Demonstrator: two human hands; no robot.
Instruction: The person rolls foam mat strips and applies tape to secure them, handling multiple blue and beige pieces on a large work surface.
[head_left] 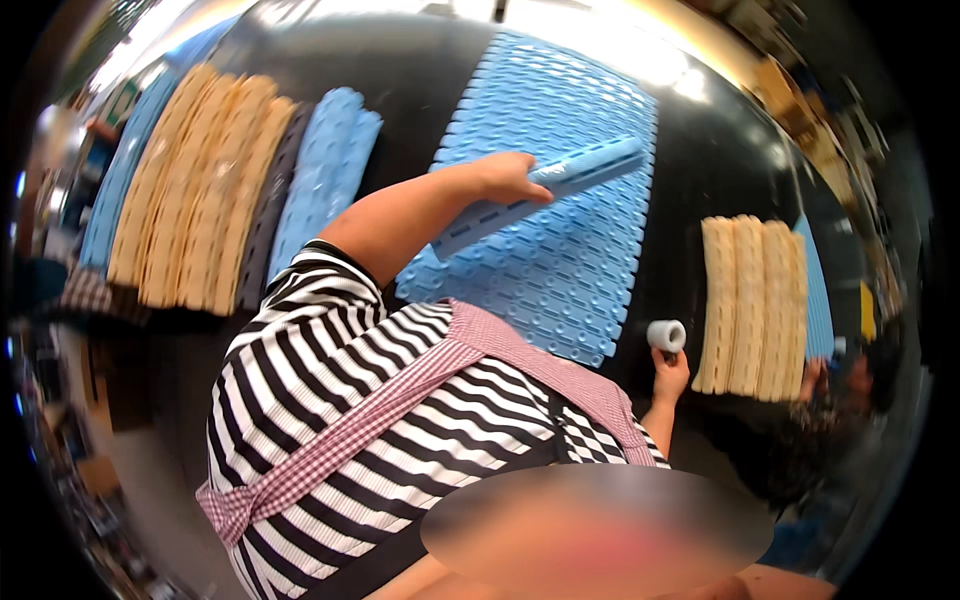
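Note:
A light blue perforated mat [560, 280] lies flat on a black table [700, 170]. A rolled-up blue mat [580, 170] rests across it. My left hand [508, 176] is closed around this roll near its middle, my bare arm reaching out from a striped sleeve. My right hand [668, 378] is at the mat's near right corner and holds a small white roll of tape [666, 335] upright above the table.
Several beige rolled mats [195, 190] and two blue rolls [330, 170] lie at the left. More beige rolls [750, 300] lie at the right, where another person's hand [815, 378] touches their end. Cluttered floor surrounds the table.

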